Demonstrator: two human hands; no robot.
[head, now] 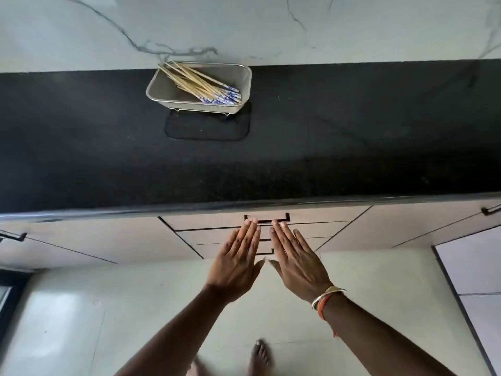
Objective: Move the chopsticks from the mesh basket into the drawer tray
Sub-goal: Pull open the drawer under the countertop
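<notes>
Resting loose in the mesh basket [199, 89], chopsticks [202, 84] look light, stiff, slick; best pinched mid-bundle. Left hand [237, 263] and right hand [296, 263] flat, fingers [250, 230] extended, holding nothing.

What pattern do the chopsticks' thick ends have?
Blue and white pattern on the chopsticks, seen in the head view.

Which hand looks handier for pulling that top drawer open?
Either, barely: both the left hand and right hand hover flat with fingertips near the top drawer handle. The drawer is closed.
</notes>
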